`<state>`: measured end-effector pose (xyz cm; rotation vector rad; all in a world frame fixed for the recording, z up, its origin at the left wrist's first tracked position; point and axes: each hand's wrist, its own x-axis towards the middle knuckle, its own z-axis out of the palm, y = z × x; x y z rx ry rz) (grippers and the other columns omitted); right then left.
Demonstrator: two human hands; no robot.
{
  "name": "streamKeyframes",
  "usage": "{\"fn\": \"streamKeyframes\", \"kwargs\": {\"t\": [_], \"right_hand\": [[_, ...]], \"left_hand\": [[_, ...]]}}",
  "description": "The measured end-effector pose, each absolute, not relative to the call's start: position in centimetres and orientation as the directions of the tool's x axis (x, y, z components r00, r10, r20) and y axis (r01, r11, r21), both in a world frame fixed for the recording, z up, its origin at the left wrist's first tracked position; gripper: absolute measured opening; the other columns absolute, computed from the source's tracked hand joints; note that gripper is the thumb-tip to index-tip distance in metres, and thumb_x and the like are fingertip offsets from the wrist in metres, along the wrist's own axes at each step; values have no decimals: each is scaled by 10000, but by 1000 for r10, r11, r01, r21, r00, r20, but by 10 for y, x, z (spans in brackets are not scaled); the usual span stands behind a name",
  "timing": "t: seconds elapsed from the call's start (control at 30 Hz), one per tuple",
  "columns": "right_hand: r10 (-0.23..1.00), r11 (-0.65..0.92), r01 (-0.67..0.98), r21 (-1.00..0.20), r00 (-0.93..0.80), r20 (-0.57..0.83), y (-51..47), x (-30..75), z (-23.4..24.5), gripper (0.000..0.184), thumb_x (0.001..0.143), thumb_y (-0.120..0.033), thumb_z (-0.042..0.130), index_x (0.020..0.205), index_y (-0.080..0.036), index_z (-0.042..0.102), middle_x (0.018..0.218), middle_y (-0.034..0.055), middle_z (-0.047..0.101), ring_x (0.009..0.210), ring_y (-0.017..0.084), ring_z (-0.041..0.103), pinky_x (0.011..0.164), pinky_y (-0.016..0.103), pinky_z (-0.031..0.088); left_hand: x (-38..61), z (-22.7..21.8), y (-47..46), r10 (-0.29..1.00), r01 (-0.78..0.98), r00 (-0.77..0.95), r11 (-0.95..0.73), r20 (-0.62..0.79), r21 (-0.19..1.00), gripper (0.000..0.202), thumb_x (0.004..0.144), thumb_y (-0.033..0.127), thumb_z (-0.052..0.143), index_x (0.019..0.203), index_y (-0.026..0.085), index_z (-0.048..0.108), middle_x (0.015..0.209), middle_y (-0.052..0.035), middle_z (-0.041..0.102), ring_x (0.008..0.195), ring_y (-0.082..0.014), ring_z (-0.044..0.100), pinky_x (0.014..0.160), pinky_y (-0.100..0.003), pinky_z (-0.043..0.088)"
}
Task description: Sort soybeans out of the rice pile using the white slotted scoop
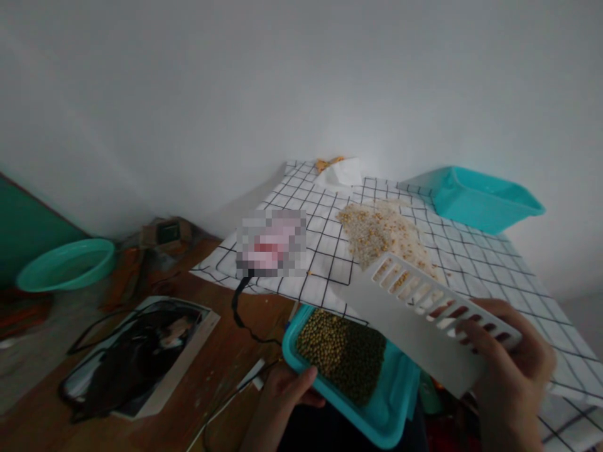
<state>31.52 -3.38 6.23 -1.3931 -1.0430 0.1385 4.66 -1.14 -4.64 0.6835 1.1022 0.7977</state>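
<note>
My left hand [289,389] grips the near left rim of a teal plastic tray [397,389], thumb over the edge. Inside the tray, yellowish beans [320,342] lie on the left and darker green beans [360,364] beside them. My right hand [509,358] is closed on a white plastic panel [405,320] with a row of slots along its upper edge, some fingers showing through the slots. The panel is tilted above the tray's far right side and the cloth edge. Past it, a spread pile of pale grains mixed with yellow bits [377,229] lies on the checked cloth [320,238].
An empty-looking teal bin [490,198] stands at the back right by the wall. Crumpled white paper [342,172] lies at the back. A blurred-out item [273,242] sits at left, a black strap trailing off. A box with a dark bag [136,358] and a green basin [68,267] are further left.
</note>
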Motion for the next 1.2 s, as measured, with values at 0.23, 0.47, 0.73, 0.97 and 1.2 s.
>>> {"fn": "streamKeyframes", "kwargs": {"t": [0.23, 0.47, 0.73, 0.97, 1.2], "right_hand": [[697, 175, 439, -881, 577, 426, -27, 280, 71, 83, 811, -311, 702, 815, -229, 689, 730, -18, 680, 589, 131, 549, 505, 259, 351], [797, 162, 497, -853, 444, 410, -1, 275, 67, 169, 857, -378, 707, 937, -228, 698, 680, -27, 643, 537, 125, 539, 466, 232, 380], [895, 199, 370, -907, 307, 322, 6, 272, 73, 181, 874, -400, 704, 923, -226, 711, 708, -13, 626, 580, 131, 545, 511, 239, 411], [841, 200, 272, -941, 445, 307, -5, 293, 59, 202, 765, -403, 775, 829, -217, 729, 702, 8, 654, 548, 137, 540, 473, 254, 369], [809, 190, 282, -940, 498, 313, -4, 278, 64, 212, 786, -407, 760, 877, -219, 724, 691, -5, 637, 569, 139, 532, 503, 263, 358]], "left_hand": [[39, -44, -11, 837, -278, 176, 547, -518, 790, 523, 403, 669, 908, 544, 176, 804, 541, -83, 776, 497, -214, 724, 519, -277, 622], [34, -43, -14, 864, -270, 170, 503, -474, 821, 489, 511, 638, 898, 577, 161, 815, 578, -119, 793, 510, -245, 744, 530, -292, 625], [16, -34, -9, 875, -298, 69, 476, -479, 828, 419, 527, 538, 921, 503, 148, 773, 518, -106, 761, 455, -215, 704, 485, -282, 588], [9, -34, -4, 875, -229, 24, 476, -484, 849, 340, 554, 449, 907, 420, 187, 736, 451, -87, 727, 407, -225, 673, 460, -316, 580], [6, -38, -7, 876, -161, 40, 481, -481, 862, 345, 610, 481, 871, 447, 204, 747, 455, -73, 732, 431, -219, 693, 489, -305, 560]]}}
